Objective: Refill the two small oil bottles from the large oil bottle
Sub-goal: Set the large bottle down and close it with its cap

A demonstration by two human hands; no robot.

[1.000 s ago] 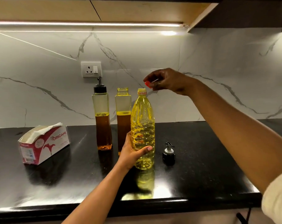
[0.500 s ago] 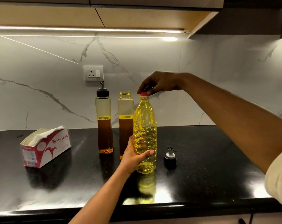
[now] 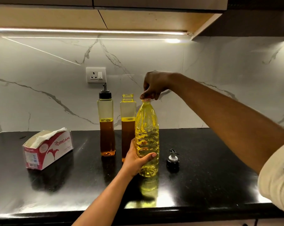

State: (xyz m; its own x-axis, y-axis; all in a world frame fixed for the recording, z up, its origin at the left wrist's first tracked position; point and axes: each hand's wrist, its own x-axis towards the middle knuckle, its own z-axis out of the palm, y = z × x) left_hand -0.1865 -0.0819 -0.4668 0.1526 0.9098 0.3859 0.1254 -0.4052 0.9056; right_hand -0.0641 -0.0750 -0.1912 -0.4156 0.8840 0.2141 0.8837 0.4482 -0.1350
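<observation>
The large yellow oil bottle [image 3: 147, 136] stands upright on the black counter [image 3: 211, 168]. My left hand [image 3: 136, 158] grips its lower body. My right hand [image 3: 154, 85] comes from above and pinches the cap on its neck; the cap is hidden under my fingers. Two small square bottles stand behind, each about half full of amber oil. The left small bottle [image 3: 106, 124] wears its black pourer cap. The right small bottle [image 3: 127, 121] is open at the top. Its loose pourer cap [image 3: 172, 161] sits on the counter, right of the large bottle.
A red and white tissue box [image 3: 47, 150] lies at the left of the counter. A marble wall with a socket [image 3: 96, 75] rises behind the bottles. The counter's front edge runs close below my forearms.
My right hand carried the red cap down from above onto the large bottle's neck and now covers it. My left hand kept hold of the bottle.
</observation>
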